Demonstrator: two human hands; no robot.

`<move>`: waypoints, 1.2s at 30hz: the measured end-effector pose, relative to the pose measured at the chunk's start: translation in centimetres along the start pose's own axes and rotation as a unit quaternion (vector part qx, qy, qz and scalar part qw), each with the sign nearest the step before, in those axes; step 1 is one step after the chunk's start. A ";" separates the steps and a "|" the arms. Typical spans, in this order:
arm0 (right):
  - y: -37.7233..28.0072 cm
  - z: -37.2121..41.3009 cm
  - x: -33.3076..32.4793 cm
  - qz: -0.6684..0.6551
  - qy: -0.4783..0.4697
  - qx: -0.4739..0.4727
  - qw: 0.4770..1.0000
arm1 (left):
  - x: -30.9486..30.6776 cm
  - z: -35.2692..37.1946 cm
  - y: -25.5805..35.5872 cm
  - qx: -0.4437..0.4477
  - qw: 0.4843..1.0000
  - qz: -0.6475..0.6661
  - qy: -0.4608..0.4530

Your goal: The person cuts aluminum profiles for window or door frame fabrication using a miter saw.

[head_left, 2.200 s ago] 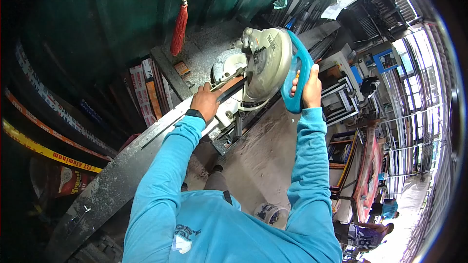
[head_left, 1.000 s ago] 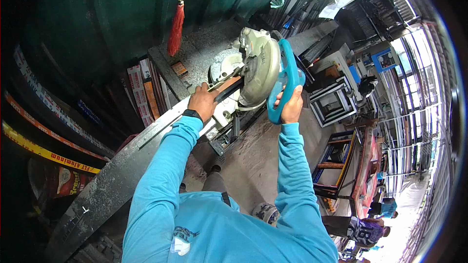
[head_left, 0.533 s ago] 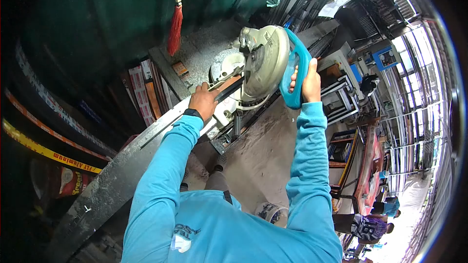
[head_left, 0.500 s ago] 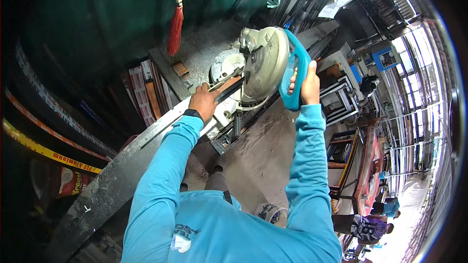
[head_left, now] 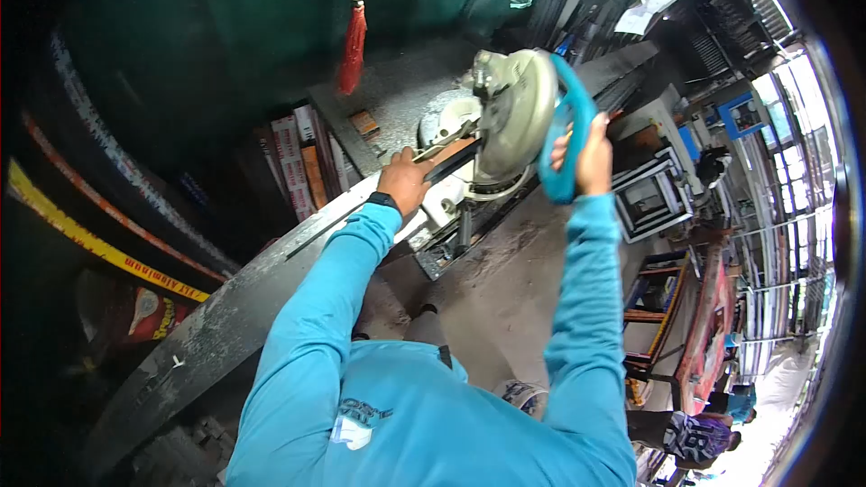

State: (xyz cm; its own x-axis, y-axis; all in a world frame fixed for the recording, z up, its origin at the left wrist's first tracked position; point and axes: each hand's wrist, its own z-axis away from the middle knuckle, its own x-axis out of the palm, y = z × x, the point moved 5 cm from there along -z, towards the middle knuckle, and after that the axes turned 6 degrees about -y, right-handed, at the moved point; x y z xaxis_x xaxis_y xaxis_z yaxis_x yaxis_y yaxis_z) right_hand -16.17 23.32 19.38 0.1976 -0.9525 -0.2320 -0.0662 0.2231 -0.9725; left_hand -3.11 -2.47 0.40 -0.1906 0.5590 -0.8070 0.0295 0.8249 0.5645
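Note:
A miter saw [head_left: 518, 117] with a pale, dusty blade guard stands on the bench in front of me. My right hand [head_left: 591, 158] is closed around its teal handle [head_left: 561, 176], fingers through the loop. To the left, my left hand [head_left: 405, 182] grips a dark, narrow profile [head_left: 453, 162] and presses it against the saw's fence. The profile's far end runs under the guard, where the blade is hidden. A brown strip [head_left: 454, 150] lies alongside it. Under my left hand and forearm passes a long grey beam [head_left: 271, 275].
A red-tipped brush [head_left: 353, 50] hangs above the bench. Upright boards [head_left: 302, 162] and curved, printed strips [head_left: 117, 252] stand at left. Stacked frames [head_left: 651, 197] and a rack of long profiles [head_left: 785, 216] are at right. Another person [head_left: 695, 436] is at lower right.
The view has shifted slightly, so the saw, bench and both hands appear further right. Both hands keep the same holds on the handle and the profile.

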 end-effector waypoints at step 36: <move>20.5 -13.8 -23.0 0.273 0.065 -0.113 0.953 | 0.0 -14.1 -16.9 -0.073 0.993 -0.080 -0.044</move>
State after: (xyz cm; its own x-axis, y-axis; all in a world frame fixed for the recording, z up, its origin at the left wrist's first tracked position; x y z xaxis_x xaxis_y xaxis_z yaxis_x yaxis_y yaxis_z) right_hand -35.55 47.00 5.02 -0.0479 -0.7285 -0.6834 -0.3360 0.6560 -0.6758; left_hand -17.46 -17.61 -6.68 -0.0940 0.4319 -0.8970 -0.1389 0.8865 0.4414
